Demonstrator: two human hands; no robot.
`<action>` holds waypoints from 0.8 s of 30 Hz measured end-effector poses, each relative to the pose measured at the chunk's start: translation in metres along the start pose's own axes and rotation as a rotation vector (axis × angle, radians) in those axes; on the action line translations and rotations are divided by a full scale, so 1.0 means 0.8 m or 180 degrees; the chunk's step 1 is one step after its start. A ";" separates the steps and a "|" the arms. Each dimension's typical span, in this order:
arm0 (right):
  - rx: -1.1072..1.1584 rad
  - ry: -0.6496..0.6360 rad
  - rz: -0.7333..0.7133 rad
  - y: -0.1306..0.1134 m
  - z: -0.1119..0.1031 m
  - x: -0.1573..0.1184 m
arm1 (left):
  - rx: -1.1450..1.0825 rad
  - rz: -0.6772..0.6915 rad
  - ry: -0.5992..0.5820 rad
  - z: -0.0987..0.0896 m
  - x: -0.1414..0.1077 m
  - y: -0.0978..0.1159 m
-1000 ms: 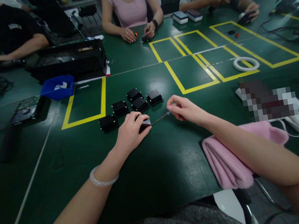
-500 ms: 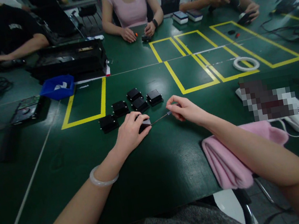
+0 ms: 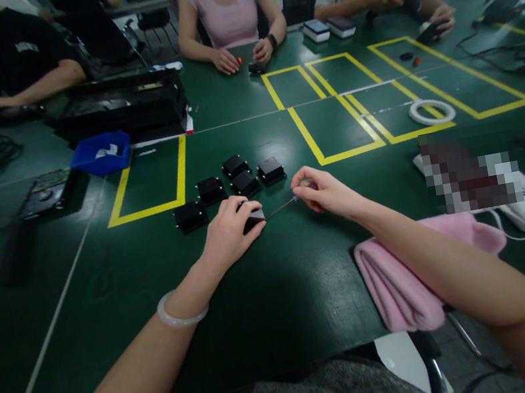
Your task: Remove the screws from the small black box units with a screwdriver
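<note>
My left hand [image 3: 234, 230] is closed around a small black box [image 3: 252, 217] on the green table, covering most of it. Between the thumb and fingers of my right hand [image 3: 321, 191] is the handle of a thin screwdriver [image 3: 281, 207]. Its shaft points left, and the tip meets the right side of the held box. Just beyond my left hand lie several similar black boxes [image 3: 210, 190] with small bright screws at their corners.
A pink cloth [image 3: 399, 281] lies under my right forearm. Farther off are a blue tray [image 3: 103, 154], a long black housing [image 3: 120, 113] and a white tape roll [image 3: 432, 112]. Yellow tape outlines mark the table. Three people sit across, their hands well away from mine.
My right fingers have shifted very slightly around the screwdriver handle. My left hand and the boxes stay where they were.
</note>
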State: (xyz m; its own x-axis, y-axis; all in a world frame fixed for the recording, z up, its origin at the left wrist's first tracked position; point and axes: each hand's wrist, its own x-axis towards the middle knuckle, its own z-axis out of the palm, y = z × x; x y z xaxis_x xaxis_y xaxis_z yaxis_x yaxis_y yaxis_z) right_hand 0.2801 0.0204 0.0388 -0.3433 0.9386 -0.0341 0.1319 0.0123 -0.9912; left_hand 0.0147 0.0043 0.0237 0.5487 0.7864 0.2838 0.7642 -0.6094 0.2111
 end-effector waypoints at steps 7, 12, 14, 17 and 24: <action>0.0093 -0.0046 0.0014 0.004 -0.001 0.002 | 0.0027 -0.0002 0.0017 0.001 0.000 0.000; 0.0011 -0.0005 -0.0005 0.001 -0.001 0.001 | 0.0033 0.0057 0.0066 0.002 0.000 -0.001; 0.0017 -0.0004 -0.0007 0.000 -0.001 0.001 | 0.0029 0.0065 0.0062 0.002 -0.001 -0.001; -0.0004 0.0010 0.0008 0.000 0.000 0.001 | 0.0034 0.0044 0.0039 0.002 -0.001 -0.001; 0.0172 -0.0073 0.0039 0.007 -0.001 0.002 | 0.0002 0.0022 0.0019 0.001 -0.001 -0.001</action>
State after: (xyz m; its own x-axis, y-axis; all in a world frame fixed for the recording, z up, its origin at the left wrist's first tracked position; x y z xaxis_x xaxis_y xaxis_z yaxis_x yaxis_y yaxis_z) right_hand 0.2810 0.0226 0.0335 -0.3633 0.9304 -0.0484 0.0858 -0.0183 -0.9961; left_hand 0.0140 0.0041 0.0222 0.5520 0.7815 0.2909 0.7606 -0.6148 0.2085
